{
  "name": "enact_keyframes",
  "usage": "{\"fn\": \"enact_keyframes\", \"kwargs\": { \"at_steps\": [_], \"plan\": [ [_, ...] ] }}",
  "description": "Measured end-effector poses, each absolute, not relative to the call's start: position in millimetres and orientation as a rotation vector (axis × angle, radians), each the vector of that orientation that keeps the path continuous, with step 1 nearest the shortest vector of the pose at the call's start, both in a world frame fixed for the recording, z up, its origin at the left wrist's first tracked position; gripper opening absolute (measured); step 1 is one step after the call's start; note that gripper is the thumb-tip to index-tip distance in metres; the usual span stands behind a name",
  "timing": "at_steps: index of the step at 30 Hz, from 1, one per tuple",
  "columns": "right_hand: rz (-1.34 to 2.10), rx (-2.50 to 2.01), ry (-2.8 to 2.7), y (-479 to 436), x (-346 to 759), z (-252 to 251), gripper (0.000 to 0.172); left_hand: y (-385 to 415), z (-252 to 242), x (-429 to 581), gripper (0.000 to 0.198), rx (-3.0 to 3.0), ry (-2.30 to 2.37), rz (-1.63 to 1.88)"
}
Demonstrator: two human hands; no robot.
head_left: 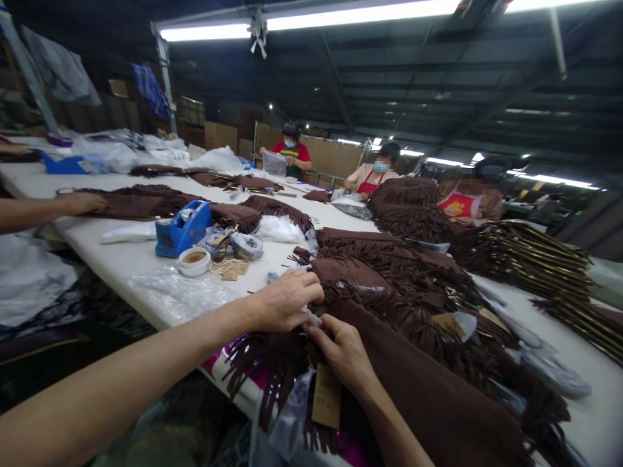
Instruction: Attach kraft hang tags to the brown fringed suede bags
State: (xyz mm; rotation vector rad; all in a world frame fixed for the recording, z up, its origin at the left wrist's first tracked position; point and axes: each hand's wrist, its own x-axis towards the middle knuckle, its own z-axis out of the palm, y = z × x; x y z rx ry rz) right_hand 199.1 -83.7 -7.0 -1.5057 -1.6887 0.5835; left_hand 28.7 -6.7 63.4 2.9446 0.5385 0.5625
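Over a brown fringed suede-like bag at the near table edge, both my hands meet. My left hand is closed, fingers bent down at a small grey strip that looks like plastic wrapping. From the right, my right hand pinches the same strip between thumb and fingers. Just below my right hand hangs a tan cardboard tag, with a clear plastic piece beside it. Brown fringe drapes over the table edge under my hands. My fingers partly hide the strip.
A blue tape dispenser, a white tape roll and clear plastic lie left. More fringed bags are heaped ahead; gold-edged bags are stacked right. A co-worker's hand rests on a bag at left. Several people work across the table.
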Motion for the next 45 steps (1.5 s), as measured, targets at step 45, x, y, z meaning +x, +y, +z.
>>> {"fn": "enact_keyframes", "kwargs": {
  "at_steps": [45],
  "plan": [
    [0.769,-1.235,-1.722,-74.4,186.0,-12.5,0.041,-44.7,-11.4,30.4,0.010,1.584,0.925,1.193]
  ]
}}
